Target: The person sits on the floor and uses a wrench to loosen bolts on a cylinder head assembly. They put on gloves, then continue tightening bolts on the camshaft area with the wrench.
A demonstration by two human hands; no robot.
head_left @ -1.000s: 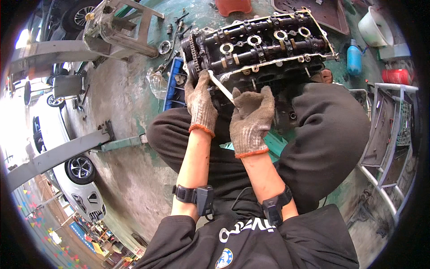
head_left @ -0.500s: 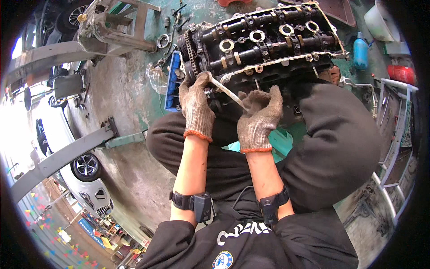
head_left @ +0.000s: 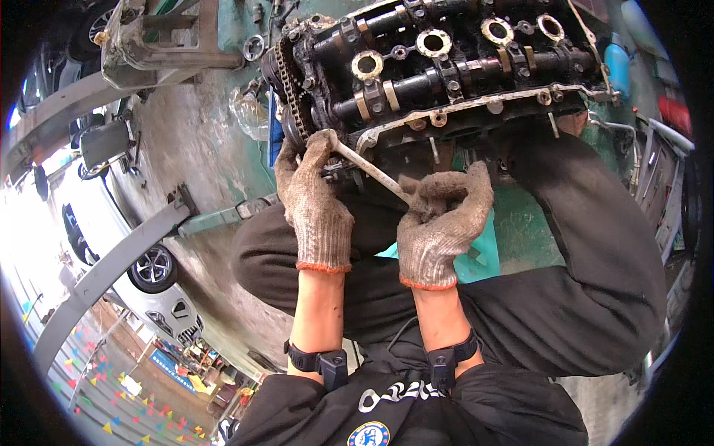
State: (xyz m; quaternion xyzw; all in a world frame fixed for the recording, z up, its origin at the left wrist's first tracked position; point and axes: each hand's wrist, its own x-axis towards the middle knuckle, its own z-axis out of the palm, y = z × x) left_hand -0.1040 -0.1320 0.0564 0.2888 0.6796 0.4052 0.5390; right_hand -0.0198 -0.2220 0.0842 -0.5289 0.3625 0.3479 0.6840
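A greasy black engine (head_left: 416, 97) with exposed camshafts fills the top of the view, a timing chain (head_left: 297, 100) running down its left end. My left hand (head_left: 316, 204), in a dirty knit glove with an orange cuff, is at the chain's lower end; its fingers are closed around the head end of a silver wrench (head_left: 372, 171). The wrench slants down to the right, below the engine's pale lower rim. In a matching glove, my right hand (head_left: 442, 227) has its fingers curled on the wrench's other end. What the wrench head sits on is hidden by the left fingers.
Partly behind my left hand is a blue tray (head_left: 275, 137), with a clear plastic bag (head_left: 251, 111) beside it. A metal stand (head_left: 156, 44) rises at the upper left. A blue bottle (head_left: 617, 67) stands at the right. My bent legs flank both hands.
The engine looks larger and nearer, and the blue tray is more covered. Both hands appear slightly lower, still on the wrench. My right leg has shifted outward and down.
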